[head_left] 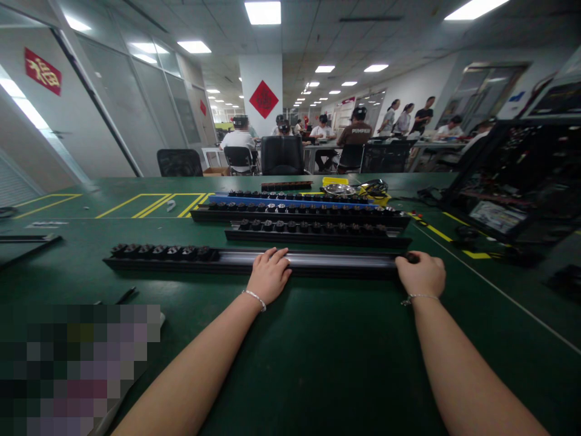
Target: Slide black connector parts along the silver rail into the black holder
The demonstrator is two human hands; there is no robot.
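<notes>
A long black rail (336,272) with a shiny metal channel lies crosswise in front of me. Several small black parts (158,251) sit in a row along its left portion. Across the middle of the rail lies my left hand (269,277), fingers over the far edge and thumb on the near side, holding it. At the right end my right hand (422,275) is closed around a small black part (412,258), whose exact kind is mostly hidden by the fingers. Behind are a shorter black rail (318,238), another black rail (209,215) and a blue rail (222,198), bearing similar parts.
The green table (318,351) has yellow tape markings. At the back stand a yellow tray (334,181) and a metal dish (339,190). A large black-framed unit (472,181) stands right. A pixelated area covers the lower left. People sit at tables beyond.
</notes>
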